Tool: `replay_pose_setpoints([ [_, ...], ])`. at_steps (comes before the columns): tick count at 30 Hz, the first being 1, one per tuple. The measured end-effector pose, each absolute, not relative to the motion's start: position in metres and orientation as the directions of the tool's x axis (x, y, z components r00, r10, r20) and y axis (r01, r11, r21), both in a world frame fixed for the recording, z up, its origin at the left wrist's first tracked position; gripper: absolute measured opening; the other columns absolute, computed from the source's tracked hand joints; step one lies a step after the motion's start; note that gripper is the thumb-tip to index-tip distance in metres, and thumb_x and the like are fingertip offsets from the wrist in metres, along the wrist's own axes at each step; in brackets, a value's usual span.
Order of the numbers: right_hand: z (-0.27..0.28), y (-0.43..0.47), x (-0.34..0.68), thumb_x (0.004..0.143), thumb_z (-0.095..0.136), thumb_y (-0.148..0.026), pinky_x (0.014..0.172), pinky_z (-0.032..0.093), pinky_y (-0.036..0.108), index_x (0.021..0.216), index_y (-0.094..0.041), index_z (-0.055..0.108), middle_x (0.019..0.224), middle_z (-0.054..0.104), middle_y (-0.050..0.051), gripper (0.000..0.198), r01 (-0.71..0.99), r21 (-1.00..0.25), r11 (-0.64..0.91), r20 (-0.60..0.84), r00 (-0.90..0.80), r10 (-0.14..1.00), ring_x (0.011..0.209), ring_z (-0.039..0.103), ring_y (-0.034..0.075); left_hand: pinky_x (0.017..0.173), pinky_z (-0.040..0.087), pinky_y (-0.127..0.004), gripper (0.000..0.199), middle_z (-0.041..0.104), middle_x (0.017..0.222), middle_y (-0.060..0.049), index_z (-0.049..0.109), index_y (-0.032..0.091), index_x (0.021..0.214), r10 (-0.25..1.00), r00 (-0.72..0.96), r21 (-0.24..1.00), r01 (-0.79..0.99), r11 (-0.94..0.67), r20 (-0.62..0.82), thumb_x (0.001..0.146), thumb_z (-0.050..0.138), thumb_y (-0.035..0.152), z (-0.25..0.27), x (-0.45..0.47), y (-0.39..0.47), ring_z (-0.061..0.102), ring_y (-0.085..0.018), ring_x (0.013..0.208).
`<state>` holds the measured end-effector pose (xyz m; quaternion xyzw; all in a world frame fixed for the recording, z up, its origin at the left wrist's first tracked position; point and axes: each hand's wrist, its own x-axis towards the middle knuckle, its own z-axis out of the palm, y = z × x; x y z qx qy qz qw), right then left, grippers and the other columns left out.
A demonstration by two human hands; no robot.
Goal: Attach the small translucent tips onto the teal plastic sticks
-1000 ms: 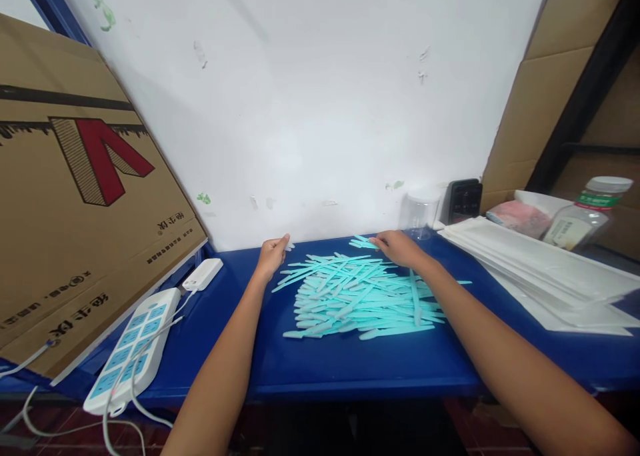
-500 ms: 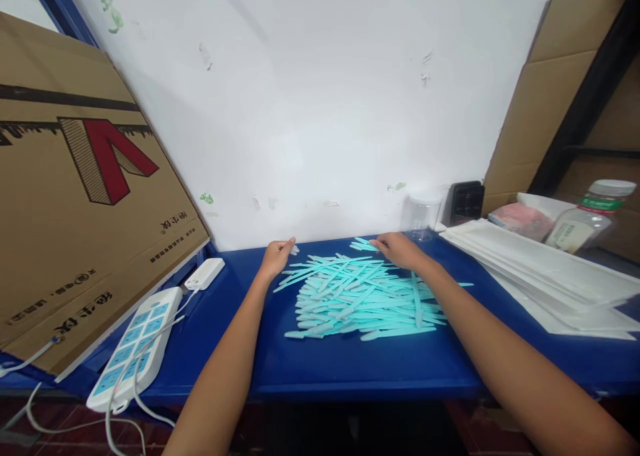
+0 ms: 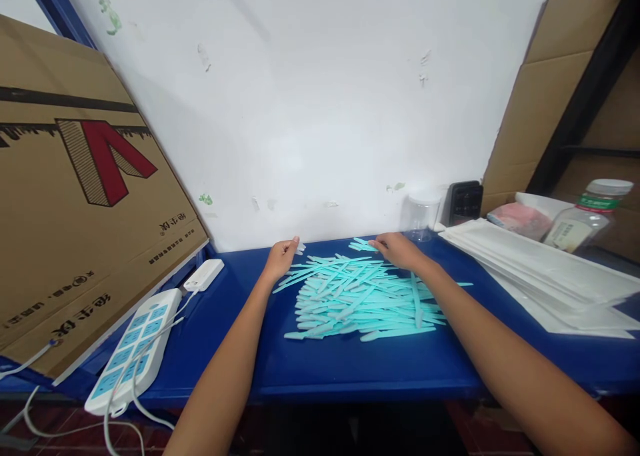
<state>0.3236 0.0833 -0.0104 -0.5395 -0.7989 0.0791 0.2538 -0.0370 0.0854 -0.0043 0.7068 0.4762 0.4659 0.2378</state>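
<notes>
A loose pile of thin turquoise sticks with pale, wider ends [image 3: 360, 299] lies across the blue table. At the pile's far left corner, my left hand [image 3: 281, 259] is closed, and a few whitish stick ends [image 3: 301, 248] poke out past its thumb. My right hand [image 3: 395, 248], behind the pile on the right, pinches a small bunch of turquoise sticks [image 3: 361, 245] that points left. The fingers of both hands are partly hidden, so how many sticks each holds cannot be seen.
On the left are a cardboard box [image 3: 80, 196], a power strip [image 3: 134, 349] and a white adapter [image 3: 204, 275] with cables. A clear jar [image 3: 421, 217] and a black device [image 3: 465, 204] stand by the wall. White sheets [image 3: 540, 269] and a bottle [image 3: 585, 219] are on the right.
My left hand has shifted slightly right, and more of the whitish ends show past its thumb. The right hand stays nearly in place with its bunch.
</notes>
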Motion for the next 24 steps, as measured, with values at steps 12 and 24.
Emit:
replay_pose_setpoints([
  [12,-0.0084,0.081,0.322,0.102,0.043,-0.049,0.057,0.026,0.031,0.065,-0.021,0.055,0.061,0.061,0.005,0.048,0.819,-0.409,0.402,0.317,-0.285,0.904,0.055,0.048,0.017,0.051,0.017,-0.028,0.062,0.035,0.048,0.003,0.038,0.021,0.051,0.891,0.113,0.746,0.506,-0.432,0.439,0.095,0.049,0.065,-0.005,-0.0382,0.087,0.031,-0.013,0.047],
  [24,-0.0104,0.0834,0.3234,0.102,0.043,-0.049,0.056,0.024,0.031,0.063,-0.021,0.049,0.056,0.056,0.002,0.048,0.818,-0.405,0.408,0.334,-0.283,0.899,0.052,0.044,0.016,0.052,0.016,-0.028,0.063,0.029,0.048,0.004,0.034,0.022,0.05,0.894,0.1,0.733,0.535,-0.419,0.437,0.094,0.05,0.064,-0.0064,-0.0389,0.0872,0.026,-0.012,0.047],
])
